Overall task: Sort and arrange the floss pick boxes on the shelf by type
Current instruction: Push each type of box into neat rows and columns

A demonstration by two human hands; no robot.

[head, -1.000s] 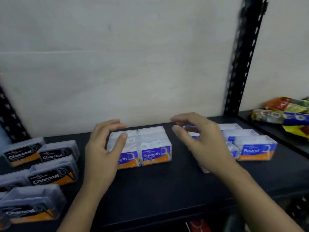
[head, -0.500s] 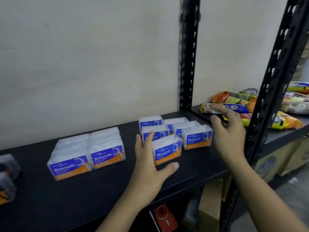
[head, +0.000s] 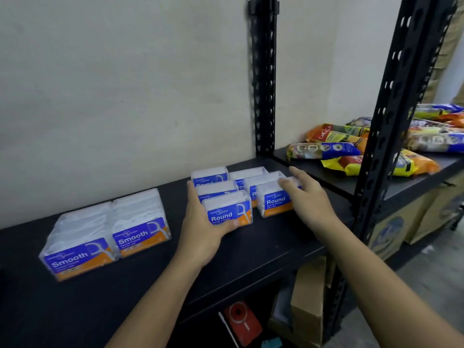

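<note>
Lower left, the Smooth boxes (head: 108, 237) sit on the shelf (head: 263, 249). At centre our left hand (head: 203, 229), fingers straight, presses the side of the front Round box (head: 227, 212), thumb across its face. Our right hand (head: 308, 199), loosely spread, touches the neighbouring Round box (head: 272, 200). Snack packets (head: 334, 149) lie far right.

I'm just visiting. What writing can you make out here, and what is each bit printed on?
"Smooth": label of the left Smooth box.
"Smooth": label of the right Smooth box.
"Round": label of the front Round box.
"Round": label of the right Round box.
Small print under these words: too blurred to read.
Rear Round boxes: labels cut off by the boxes in front.
Snack bags: lettering too blurred to read.
</note>
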